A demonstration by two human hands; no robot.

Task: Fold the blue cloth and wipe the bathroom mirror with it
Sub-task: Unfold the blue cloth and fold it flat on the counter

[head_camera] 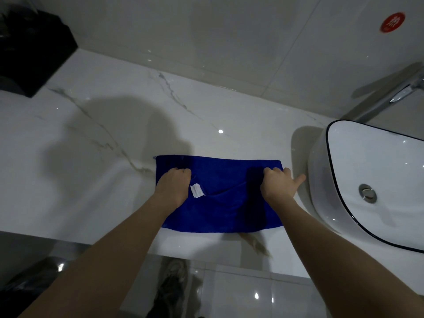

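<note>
The blue cloth [220,210] lies on the white marble counter [103,168], folded over with a white label showing near its middle. My left hand [174,187] grips the lifted near edge at the cloth's left side, fingers curled over it. My right hand [277,187] grips the same edge at the right side, with the thumb stretched out toward the basin. The raised edge sags between the two hands. The mirror is not in view.
A white vessel basin [332,203] with a dark rim stands right of the cloth, a chrome faucet [390,95] behind it. A black box [29,53] sits at the counter's far left. Tiled wall behind; floor and a shoe below the counter's front edge.
</note>
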